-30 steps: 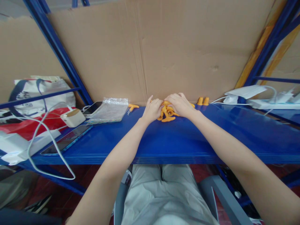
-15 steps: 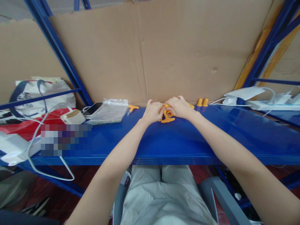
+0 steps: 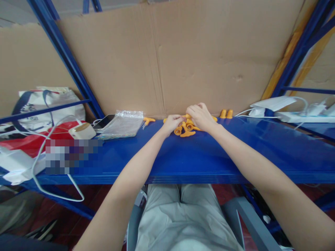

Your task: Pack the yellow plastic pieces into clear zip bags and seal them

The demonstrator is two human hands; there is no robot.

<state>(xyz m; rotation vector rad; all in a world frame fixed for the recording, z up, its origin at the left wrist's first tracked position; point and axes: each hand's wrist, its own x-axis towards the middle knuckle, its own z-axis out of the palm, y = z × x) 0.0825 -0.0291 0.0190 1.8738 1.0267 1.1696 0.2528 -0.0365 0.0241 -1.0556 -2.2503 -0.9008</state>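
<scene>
Over a small pile of orange corkscrew parts on the blue shelf [image 3: 193,153], my two hands come together. My left hand [image 3: 173,124] is closed, with thumb and fingertips pinched at one end of an orange corkscrew part [image 3: 186,116]. On its other end, my right hand [image 3: 199,114] is closed with the fingers bent over it; whether it is a handle or a cap is hidden. Just below lie a T-shaped orange handle [image 3: 187,134] and two round hollow pieces, one an orange cap [image 3: 178,131] with its opening towards me. Other orange pieces are partly covered by my hands.
An orange-handled corkscrew [image 3: 147,121] with a bare metal spiral lies left, beside a clear plastic bag stack [image 3: 123,123] and a phone [image 3: 105,121]. Two orange caps [image 3: 223,114] stand at right. A cardboard sheet [image 3: 193,59] closes the back; a power strip [image 3: 300,118] sits far right.
My left hand has shifted slightly down and turned, uncovering the round cap beneath it. My right hand has risen a little off the pile, showing more orange pieces.
</scene>
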